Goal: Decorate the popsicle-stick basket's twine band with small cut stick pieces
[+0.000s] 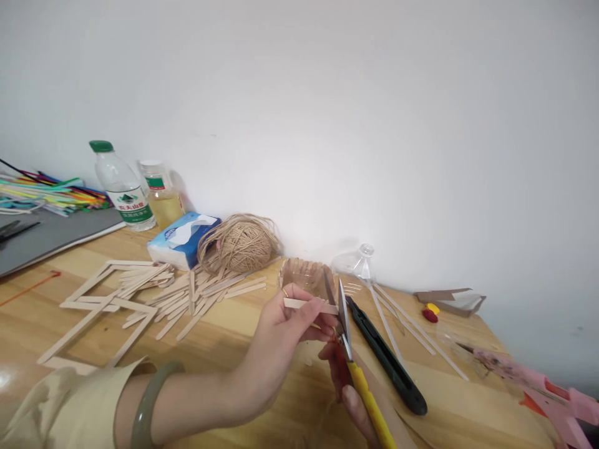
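Note:
My left hand (291, 324) pinches a short flat wooden craft stick (306, 304) between thumb and fingers. The stick's right end lies at the blades of a pair of scissors (345, 327), whose blades stand apart and point up and away. Yellow and red handles of the scissors are in my right hand (349, 396), which is closed around them and partly hidden behind the yellow one. Just behind the blades stands a clear plastic container edged with wooden pieces (309, 274), partly covered by my left hand.
A black utility knife (388, 358) lies right of the scissors, near clear plastic strips (407, 324) and a cut bottle top (358, 262). A pink glue gun (538, 390) is at far right. Loose craft sticks (187, 299), a twine ball (246, 243), tissues (182, 240) and bottles (124, 190) occupy the left.

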A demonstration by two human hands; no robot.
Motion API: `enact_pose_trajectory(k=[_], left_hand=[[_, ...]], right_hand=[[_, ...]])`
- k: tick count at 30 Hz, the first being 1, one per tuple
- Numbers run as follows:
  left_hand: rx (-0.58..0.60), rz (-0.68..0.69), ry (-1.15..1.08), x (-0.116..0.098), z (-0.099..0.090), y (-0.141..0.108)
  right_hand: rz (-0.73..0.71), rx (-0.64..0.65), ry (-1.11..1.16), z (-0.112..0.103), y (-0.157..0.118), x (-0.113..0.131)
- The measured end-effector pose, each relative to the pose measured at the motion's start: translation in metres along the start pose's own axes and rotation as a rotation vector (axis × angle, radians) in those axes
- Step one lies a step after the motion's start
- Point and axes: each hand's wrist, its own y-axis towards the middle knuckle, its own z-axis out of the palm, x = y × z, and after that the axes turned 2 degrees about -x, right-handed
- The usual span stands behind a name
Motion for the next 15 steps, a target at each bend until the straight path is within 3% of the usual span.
enact_pose_trajectory(k=[15], left_hand=[[-0.031,-0.047,-0.134,0.0023,0.0031,-0.0101]], right_hand=[[0.084,0.060,0.000,-0.0048,0.0025,0.0061]])
